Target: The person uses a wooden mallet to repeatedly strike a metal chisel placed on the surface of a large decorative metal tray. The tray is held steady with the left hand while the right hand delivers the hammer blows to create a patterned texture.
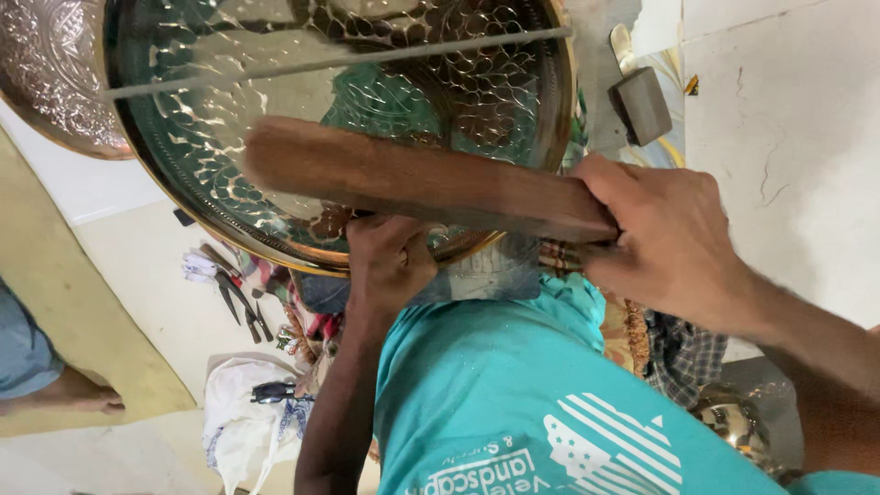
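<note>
While the right hand is wrapped around one end of a long wooden mallet, its fingers are clamped tight on the handle and the far end blurs across the face of a large hammered brass tray. Blur on the wood suggests it is mid-swing. The left hand sits below the mallet at the tray's lower rim, fingers curled shut on the edge or on something small pressed against it — which of the 2 I cannot tell, since the rim hides the fingertips.

The tray stands tilted toward the camera, its dimpled surface just beyond the left fingers and directly under the mallet. A thin metal rod crosses the upper part of the tray, well above both hands. A 2nd embossed tray shows at the top corner, beyond the big one. Left of the left fingers, on the floor, lie pliers and small hand tools beside a white cloth. Above the right fingers a dark block rests on the floor. Another person's bare foot shows at the far edge.

What I judge could go wrong: the left fingers lie very near the mallet's path, so a stroke landing low would catch the knuckles. A glancing hit on the tilted tray could also twist it out of the left grip, or mar the finished dimples.
</note>
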